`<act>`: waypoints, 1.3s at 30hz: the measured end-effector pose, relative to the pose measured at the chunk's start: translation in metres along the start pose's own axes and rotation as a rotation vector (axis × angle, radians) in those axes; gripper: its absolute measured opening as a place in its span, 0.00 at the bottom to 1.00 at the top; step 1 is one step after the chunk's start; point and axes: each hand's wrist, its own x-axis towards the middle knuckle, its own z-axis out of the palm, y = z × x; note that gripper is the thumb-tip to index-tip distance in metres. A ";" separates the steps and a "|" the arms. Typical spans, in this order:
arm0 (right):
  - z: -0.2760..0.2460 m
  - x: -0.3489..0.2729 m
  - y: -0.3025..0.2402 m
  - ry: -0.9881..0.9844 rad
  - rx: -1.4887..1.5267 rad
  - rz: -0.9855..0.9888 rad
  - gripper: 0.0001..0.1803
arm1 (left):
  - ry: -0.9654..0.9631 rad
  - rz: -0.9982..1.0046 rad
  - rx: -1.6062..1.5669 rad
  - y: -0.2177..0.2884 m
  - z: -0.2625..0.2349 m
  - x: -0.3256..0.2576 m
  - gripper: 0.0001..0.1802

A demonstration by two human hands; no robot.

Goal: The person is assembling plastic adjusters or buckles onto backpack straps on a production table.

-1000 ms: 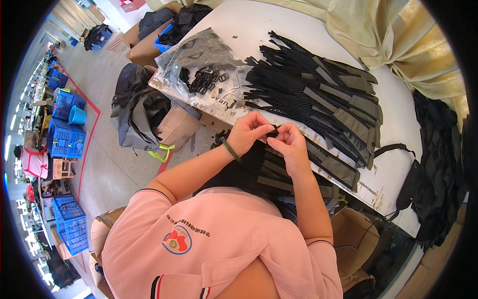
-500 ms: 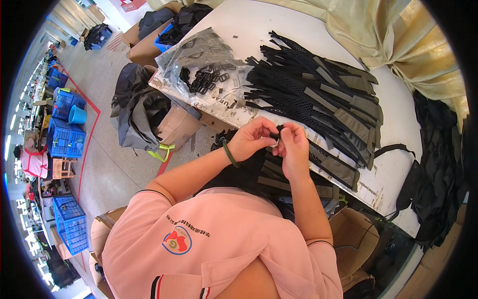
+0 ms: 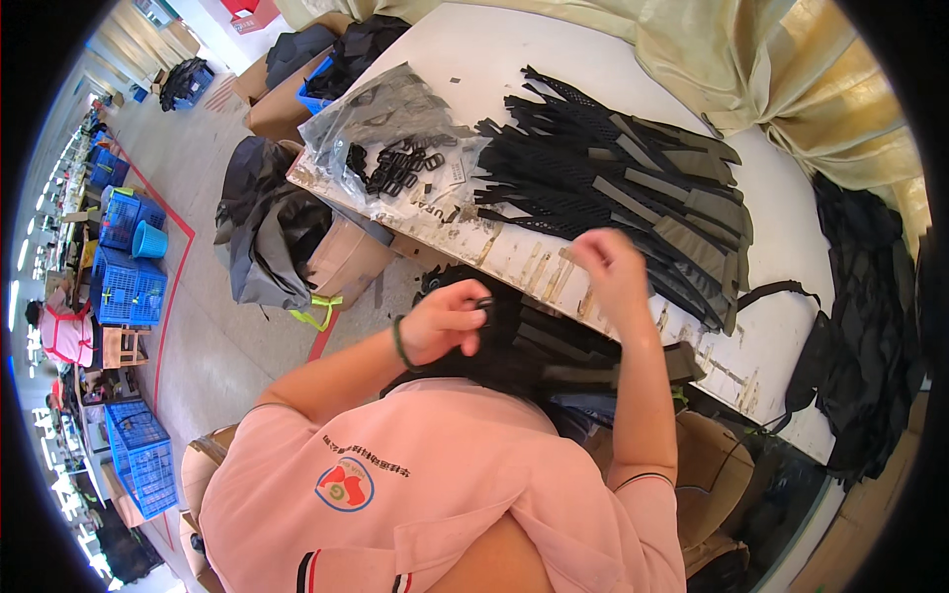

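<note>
My left hand (image 3: 445,324) is closed with its fingers curled round a small black piece (image 3: 484,308), seemingly a buckle; much of it is hidden. Below and beside it, black straps with grey panels (image 3: 563,361) lie across my lap. Over the table's front edge is my right hand (image 3: 615,269), fingertips pinched together; what they hold, if anything, is too blurred to tell. Just beyond the right hand, a spread pile of black mesh straps with grey panels (image 3: 633,183) covers the table. Several loose black buckles (image 3: 405,168) lie on a clear plastic bag (image 3: 395,99) at the table's left.
The white table (image 3: 534,40) has a worn, tape-marked front edge. Black fabric (image 3: 860,326) hangs at its right end, below a gold curtain (image 3: 781,69). Left of the table stands a cardboard box with dark fabric (image 3: 267,222). Blue crates (image 3: 133,282) line the floor farther left.
My hands, together before at a small black piece, have parted: the left moved down and left, the right up and right. A strap near the table's front edge now lies lower, toward my lap.
</note>
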 end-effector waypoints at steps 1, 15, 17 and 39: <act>-0.011 0.011 0.012 0.144 -0.274 -0.116 0.09 | 0.125 -0.013 0.173 0.002 -0.014 -0.010 0.13; -0.043 0.029 0.061 0.379 -0.739 -0.310 0.03 | 0.083 0.006 0.502 0.020 -0.016 0.039 0.17; -0.044 0.015 0.042 0.313 -0.705 -0.332 0.03 | 0.051 0.017 0.353 0.015 -0.009 0.066 0.17; -0.042 -0.044 0.031 -0.175 -0.853 0.166 0.09 | 0.399 0.440 0.134 0.027 -0.044 0.084 0.06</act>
